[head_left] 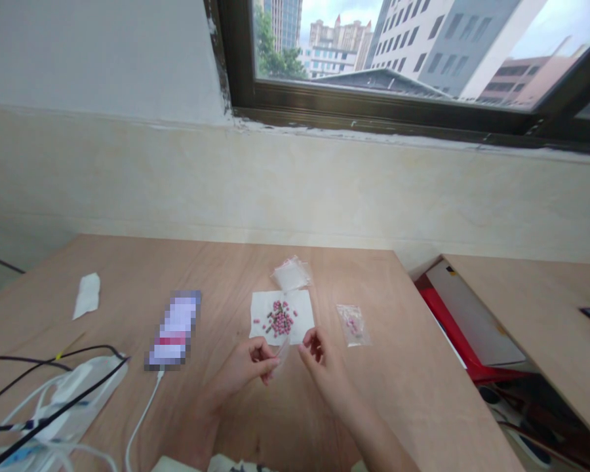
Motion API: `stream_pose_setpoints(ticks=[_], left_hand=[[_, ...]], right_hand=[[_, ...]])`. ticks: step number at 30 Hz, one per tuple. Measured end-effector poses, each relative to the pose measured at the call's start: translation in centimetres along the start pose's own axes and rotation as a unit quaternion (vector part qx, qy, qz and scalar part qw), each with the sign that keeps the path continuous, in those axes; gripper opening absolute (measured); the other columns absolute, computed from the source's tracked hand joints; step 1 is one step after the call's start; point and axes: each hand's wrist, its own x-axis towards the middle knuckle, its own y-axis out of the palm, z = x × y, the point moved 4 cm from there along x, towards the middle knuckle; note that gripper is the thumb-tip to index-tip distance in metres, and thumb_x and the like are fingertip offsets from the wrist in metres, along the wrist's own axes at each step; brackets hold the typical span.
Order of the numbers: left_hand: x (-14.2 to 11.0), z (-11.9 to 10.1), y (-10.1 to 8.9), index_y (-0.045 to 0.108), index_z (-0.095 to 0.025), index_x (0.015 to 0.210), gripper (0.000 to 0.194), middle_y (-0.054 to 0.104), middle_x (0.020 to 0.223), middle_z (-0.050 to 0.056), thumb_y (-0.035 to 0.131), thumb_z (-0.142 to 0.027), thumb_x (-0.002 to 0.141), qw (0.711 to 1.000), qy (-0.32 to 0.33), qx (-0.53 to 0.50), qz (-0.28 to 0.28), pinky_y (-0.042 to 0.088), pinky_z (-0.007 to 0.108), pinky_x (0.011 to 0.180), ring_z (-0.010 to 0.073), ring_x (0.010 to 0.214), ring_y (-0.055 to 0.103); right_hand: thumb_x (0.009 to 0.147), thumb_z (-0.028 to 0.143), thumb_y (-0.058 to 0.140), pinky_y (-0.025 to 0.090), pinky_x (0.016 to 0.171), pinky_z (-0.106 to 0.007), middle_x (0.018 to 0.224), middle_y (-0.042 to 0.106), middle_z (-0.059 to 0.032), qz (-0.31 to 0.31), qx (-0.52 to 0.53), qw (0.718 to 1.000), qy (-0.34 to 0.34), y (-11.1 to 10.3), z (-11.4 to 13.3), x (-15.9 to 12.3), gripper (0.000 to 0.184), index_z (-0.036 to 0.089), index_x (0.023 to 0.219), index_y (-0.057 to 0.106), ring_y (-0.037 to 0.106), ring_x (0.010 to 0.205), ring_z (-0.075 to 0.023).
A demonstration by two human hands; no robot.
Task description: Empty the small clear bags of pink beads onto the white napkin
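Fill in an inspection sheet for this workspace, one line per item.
Surface: light wood desk.
Job's things: pink and dark capsule-like pieces heaped on a white sheet; clear bags stacked behind; filled clear bag to the right.
Clutter: white tissue; smartphone, screen blurred.
Hands: left hand pinches a small clear bag; right hand is close beside it, contact unclear.
Cables: white charging cable at the phone; black cable across a white power strip.
Surroundings: beige wall, dark-framed window, second desk to the right.
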Motion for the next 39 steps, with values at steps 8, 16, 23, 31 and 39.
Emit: stream_pose_setpoints(ticks=[8, 16, 23, 31, 39], left_hand=[[0.3, -0.2, 1.0, 0.04, -0.015, 0.054, 0.028, 0.046, 0.047, -0.008, 0.062, -0.031, 0.062, 1.0, 0.003, 0.013, 0.002, 0.037, 0.018, 0.04, 0.0067, 0.04, 0.047], [0.4, 0.1, 1.6, 0.038, -0.016, 0.056, 0.029, 0.045, 0.048, -0.008, 0.061, -0.032, 0.062, 1.0, -0.015, -0.003, 0.018, 0.034, 0.017, 0.036, 0.0051, 0.037, 0.044], [-0.1, -0.2, 2.4, 0.046, -0.015, 0.07, 0.023, 0.048, 0.058, -0.004, 0.052, -0.038, 0.07, 0.99, -0.041, -0.045, 0.126, 0.04, 0.018, 0.04, 0.0071, 0.047, 0.046], [0.9, -0.5, 0.0, 0.039, -0.016, 0.05, 0.023, 0.03, 0.046, -0.008, 0.044, -0.025, 0.07, 0.994, 0.027, 0.094, -0.041, 0.023, 0.017, 0.038, 0.0056, 0.042, 0.03], [1.1, -1.6, 0.9, 0.033, -0.017, 0.049, 0.018, 0.03, 0.05, -0.007, 0.04, -0.014, 0.065, 0.968, 0.083, 0.227, -0.069, 0.023, 0.019, 0.046, 0.0078, 0.05, 0.032]], right_hand=[[0.074, 0.034, 0.045, 0.029, 0.049, -0.021, 0.051, 0.042, 0.0031, 0.134, -0.047, 0.989, 0.042, 3.0, -0.3, -0.3, 0.025, 0.015, 0.058, 0.047, 0.038, 0.051, -0.0089], [0.069, 0.021, 0.045, 0.029, 0.046, -0.02, 0.05, 0.044, 0.0034, 0.165, 0.01, 0.984, 0.067, 3.4, -1.0, 0.1, 0.012, 0.016, 0.058, 0.047, 0.04, 0.048, -0.0083], [0.063, 0.019, 0.045, 0.029, 0.044, -0.018, 0.048, 0.042, 0.0051, 0.217, 0.13, 0.961, 0.115, 3.5, -1.6, 0.4, 0.009, 0.016, 0.054, 0.045, 0.039, 0.045, -0.0066], [0.058, 0.013, 0.042, 0.024, 0.045, -0.019, 0.046, 0.034, 0.0061, 0.109, -0.01, 0.99, 0.089, 2.2, -1.2, 1.3, 0.013, 0.017, 0.047, 0.037, 0.034, 0.047, -0.007], [0.065, 0.02, 0.045, 0.03, 0.048, -0.02, 0.055, 0.046, 0.0028, 0.118, -0.07, 0.988, 0.065, 3.5, -1.5, 0.9, 0.004, 0.016, 0.066, 0.046, 0.041, 0.051, -0.01]])
